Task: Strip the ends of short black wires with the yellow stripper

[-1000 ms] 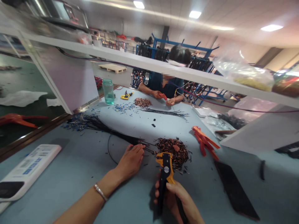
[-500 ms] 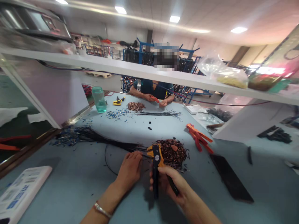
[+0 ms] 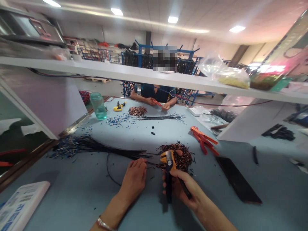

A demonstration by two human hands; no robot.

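My right hand (image 3: 181,183) is wrapped round the handles of a yellow and black wire stripper (image 3: 169,164). The tool's jaws point left, over the near edge of a pile of black and copper-coloured wire scraps (image 3: 184,157). My left hand (image 3: 135,175) is closed low over the table, its fingertips pinching a thin black wire (image 3: 151,163) whose end sticks out toward the jaws. Beyond my left hand lies a bundle of black wires (image 3: 103,147), with blue and white tips at its left end. Another dark wire (image 3: 107,168) curves down behind my left wrist.
Red-orange pliers (image 3: 202,139) and a black phone-like slab (image 3: 238,179) lie at right. A white box (image 3: 22,205) sits at near left. A green bottle (image 3: 98,107) stands farther back. A shelf (image 3: 134,73) spans overhead; a co-worker's hands (image 3: 165,106) hold a red tool opposite.
The wire stripper in my right hand has moved right, away from my left hand. My left hand stays almost in place. The whole view has shifted slightly.
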